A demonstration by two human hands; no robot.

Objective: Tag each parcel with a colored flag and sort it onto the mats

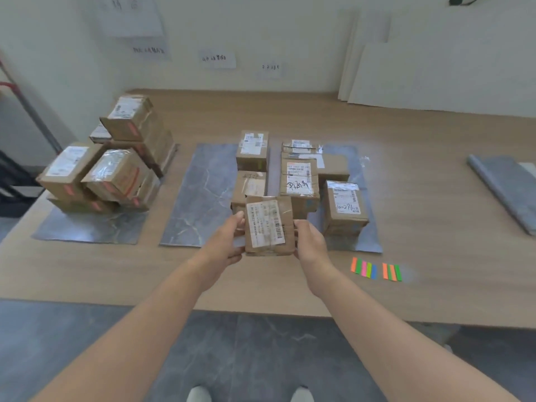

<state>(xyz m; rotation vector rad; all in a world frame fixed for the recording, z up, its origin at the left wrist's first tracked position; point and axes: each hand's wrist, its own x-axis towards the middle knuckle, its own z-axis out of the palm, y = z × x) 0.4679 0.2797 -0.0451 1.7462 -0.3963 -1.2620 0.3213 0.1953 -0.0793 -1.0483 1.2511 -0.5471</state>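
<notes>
- The left mat (87, 226) carries a stacked pile of parcels (116, 172) with orange-red flags on their sides. Two boxes (251, 158) sit along the right edge of the middle mat (197, 204), and several more boxes (300, 181) crowd the right mat (367, 242).
- The held parcel (268, 224) is above the near-centre of the desk (261, 114). The left grip (229, 242) and the right grip (309, 242) each clasp one side of it, with thumbs on its edges.
- The fingers behind it are hidden, and the label print is too blurred to read.
- The boxes are brown taped cardboard with white labels. The mats are grey and marble-veined, and the desk is wood-grain. Neon flag strips (377, 269) lie at the near right.
</notes>
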